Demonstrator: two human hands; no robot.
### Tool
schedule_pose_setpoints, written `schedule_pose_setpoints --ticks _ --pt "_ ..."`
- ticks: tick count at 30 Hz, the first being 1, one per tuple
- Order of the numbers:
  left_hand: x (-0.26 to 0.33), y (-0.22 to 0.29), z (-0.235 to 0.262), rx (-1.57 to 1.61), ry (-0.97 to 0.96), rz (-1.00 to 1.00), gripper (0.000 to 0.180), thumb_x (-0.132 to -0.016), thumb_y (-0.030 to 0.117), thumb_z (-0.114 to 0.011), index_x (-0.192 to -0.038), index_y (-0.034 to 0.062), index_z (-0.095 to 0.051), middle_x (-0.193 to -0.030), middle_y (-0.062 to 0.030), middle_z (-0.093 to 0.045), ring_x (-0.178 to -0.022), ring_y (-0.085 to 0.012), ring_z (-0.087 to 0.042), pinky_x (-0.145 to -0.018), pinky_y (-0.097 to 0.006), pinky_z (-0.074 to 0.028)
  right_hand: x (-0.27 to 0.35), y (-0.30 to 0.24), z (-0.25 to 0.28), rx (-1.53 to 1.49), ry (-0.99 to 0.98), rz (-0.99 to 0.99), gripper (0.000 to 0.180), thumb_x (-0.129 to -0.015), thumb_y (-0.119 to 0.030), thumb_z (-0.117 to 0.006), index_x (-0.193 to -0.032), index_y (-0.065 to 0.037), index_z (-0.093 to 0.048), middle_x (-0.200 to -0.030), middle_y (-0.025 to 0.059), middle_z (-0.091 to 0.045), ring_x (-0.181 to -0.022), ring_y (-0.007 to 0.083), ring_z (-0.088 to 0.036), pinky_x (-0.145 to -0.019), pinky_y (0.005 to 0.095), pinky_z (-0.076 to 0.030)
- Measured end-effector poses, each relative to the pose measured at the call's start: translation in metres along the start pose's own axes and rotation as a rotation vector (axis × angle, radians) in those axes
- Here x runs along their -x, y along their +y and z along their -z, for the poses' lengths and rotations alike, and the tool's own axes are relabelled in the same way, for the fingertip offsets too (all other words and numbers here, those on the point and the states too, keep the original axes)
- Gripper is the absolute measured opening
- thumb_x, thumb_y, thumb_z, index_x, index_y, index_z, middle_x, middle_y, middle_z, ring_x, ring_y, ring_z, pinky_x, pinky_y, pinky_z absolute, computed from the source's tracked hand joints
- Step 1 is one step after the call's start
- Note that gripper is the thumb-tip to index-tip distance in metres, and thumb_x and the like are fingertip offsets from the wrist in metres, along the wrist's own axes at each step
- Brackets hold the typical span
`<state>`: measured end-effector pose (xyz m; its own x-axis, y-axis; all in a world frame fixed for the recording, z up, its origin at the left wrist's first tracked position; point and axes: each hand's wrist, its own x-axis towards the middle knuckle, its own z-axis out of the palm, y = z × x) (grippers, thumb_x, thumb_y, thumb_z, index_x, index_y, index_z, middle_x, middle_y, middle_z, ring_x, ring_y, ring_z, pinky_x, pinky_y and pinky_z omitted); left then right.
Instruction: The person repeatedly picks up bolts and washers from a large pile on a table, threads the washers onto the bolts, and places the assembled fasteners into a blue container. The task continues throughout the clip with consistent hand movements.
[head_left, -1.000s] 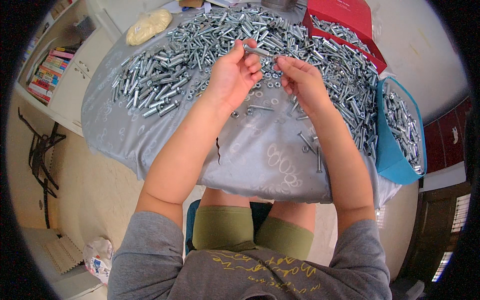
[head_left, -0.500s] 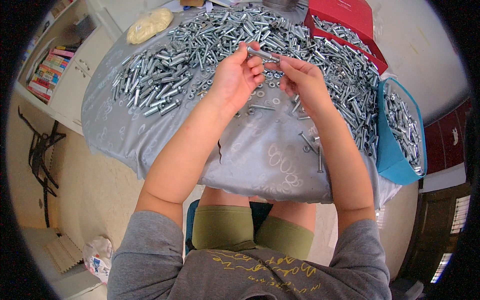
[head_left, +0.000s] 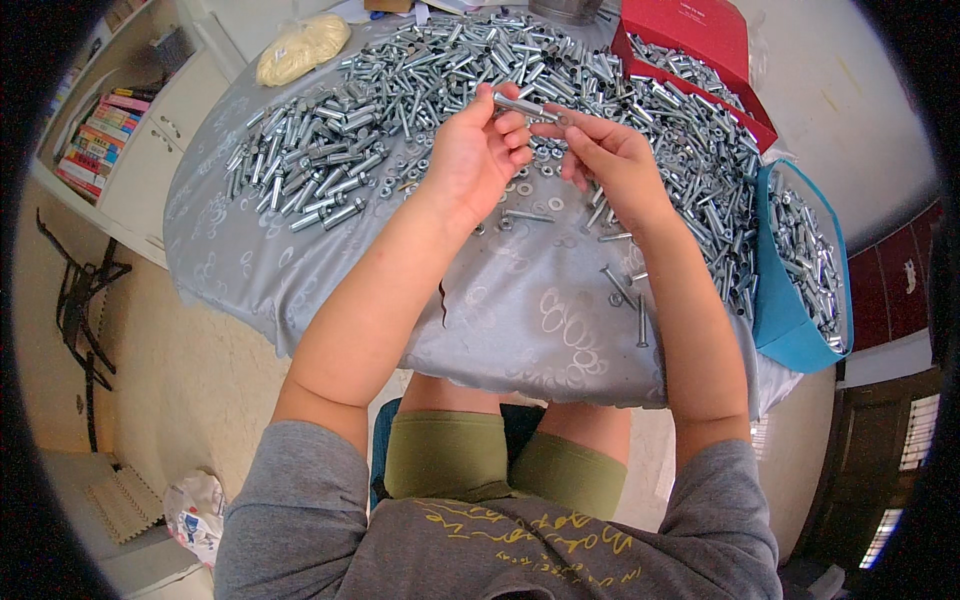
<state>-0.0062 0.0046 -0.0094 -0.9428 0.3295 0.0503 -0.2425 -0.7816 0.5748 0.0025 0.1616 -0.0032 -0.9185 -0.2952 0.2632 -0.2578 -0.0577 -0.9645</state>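
My left hand [head_left: 478, 148] is closed around a silver sleeve anchor bolt [head_left: 518, 105], thumb and fingers gripping its thicker end above the table. The bolt points to the right and slightly down. At its far end, my right hand [head_left: 612, 165] pinches a small round metal piece [head_left: 563, 119] between thumb and forefinger; whether it is a washer or a nut is too small to tell. Under both hands lie loose nuts and flat washers [head_left: 555, 204], with a single bolt [head_left: 527, 216] near them. More long bolts [head_left: 641, 320] rest beside my right forearm.
A wide heap of metal bolts and sleeves [head_left: 430, 70] covers the far part of the cloth-covered table [head_left: 500, 320]. At the back right stands a red box [head_left: 690, 45] of bolts. A blue fabric bin [head_left: 790, 325] of hardware sits at the right edge. A pale yellow bag [head_left: 303, 52] lies far left.
My right hand has shifted slightly to the right, its fingertips near the end of the bolt. My left hand keeps its grip almost in place.
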Motion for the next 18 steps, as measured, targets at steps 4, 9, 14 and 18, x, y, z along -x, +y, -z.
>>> schedule_pose_setpoints --ticks 4,9,14,18 --pt "0.0017 -0.0006 -0.0017 -0.01 0.006 -0.013 0.023 -0.09 0.029 -0.034 -0.092 0.0086 -0.044 -0.06 0.0041 -0.032 -0.054 -0.0082 -0.03 -0.051 -0.022 -0.029 0.0001 -0.0004 0.0016 0.024 0.008 0.0 0.03 -0.082 -0.014 -0.052 -0.108 0.001 -0.053 -0.09 0.0065 -0.062 -0.054 0.0044 -0.049 -0.046 0.0167 -0.038" --pt "0.0004 -0.0028 0.0025 0.002 -0.043 -0.004 0.023 -0.09 0.03 -0.034 -0.093 0.0087 -0.044 -0.06 0.0038 -0.033 -0.055 -0.0086 -0.03 -0.051 -0.022 -0.029 -0.0018 0.0028 0.0029 0.092 0.057 -0.002 0.03 -0.079 -0.015 -0.057 -0.105 0.001 -0.055 -0.083 0.0041 -0.063 -0.052 0.0036 -0.048 -0.044 0.0158 -0.036" --pt "0.0009 -0.0034 -0.0009 0.035 -0.014 0.008 0.023 -0.09 0.03 -0.035 -0.092 0.009 -0.045 -0.061 0.0035 -0.035 -0.056 -0.0089 -0.032 -0.052 -0.023 -0.03 -0.0017 0.0067 0.0048 0.111 0.082 -0.01 0.029 -0.079 -0.017 -0.058 -0.102 0.002 -0.056 -0.079 0.0027 -0.063 -0.051 0.0032 -0.048 -0.044 0.0157 -0.036" --pt "-0.001 -0.0059 0.002 0.02 -0.051 0.038 0.024 -0.09 0.031 -0.034 -0.091 0.0097 -0.045 -0.061 0.004 -0.035 -0.057 -0.0088 -0.033 -0.053 -0.023 -0.03 -0.0014 0.006 0.0026 0.127 0.112 -0.032 0.027 -0.078 -0.018 -0.059 -0.096 0.001 -0.059 -0.074 0.0021 -0.062 -0.049 0.0035 -0.047 -0.043 0.0161 -0.035"
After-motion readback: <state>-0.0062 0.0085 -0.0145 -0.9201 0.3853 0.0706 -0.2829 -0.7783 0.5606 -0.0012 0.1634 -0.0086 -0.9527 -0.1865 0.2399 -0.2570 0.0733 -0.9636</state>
